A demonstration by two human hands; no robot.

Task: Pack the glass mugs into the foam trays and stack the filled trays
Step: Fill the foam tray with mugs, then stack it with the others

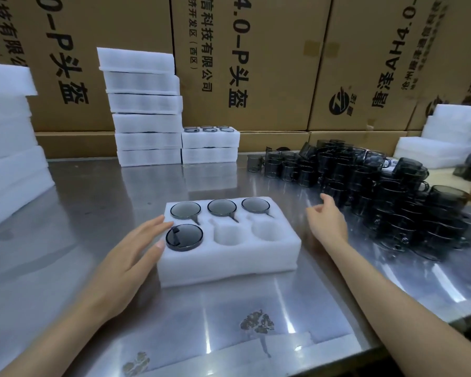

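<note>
Glass mugs (386,197), dark and smoky, lie heaped on the right side of the steel tabletop (93,202), and that heap is what the coming move turns on: it sits to the right of and just beyond the right hand (328,217), far closer to it than to the left. The right hand hangs over the tabletop between the foam tray (229,257) and the pile, fingers loosely spread and holding nothing, its fingertips pointing toward the nearest mugs but not yet touching them. The left hand (136,248) rests flat against the tray's left edge, fingers straight, steadying it and gripping nothing.

The tray lies with its long axis running left to right in front of the person. Its far row of three pockets is filled, and so is the near left pocket (184,236); the near middle pocket (229,235) and the near right pocket (267,229) are bare. The handle slots run toward the near right. My judgement is that the right hand fetches the next mug, and since the open pockets lie on the tray's right half, the carry back is short and does not cross the left hand.

Filled trays (210,144) stand stacked at the far side beside a taller foam stack (144,110), in front of cardboard cartons (283,63).
</note>
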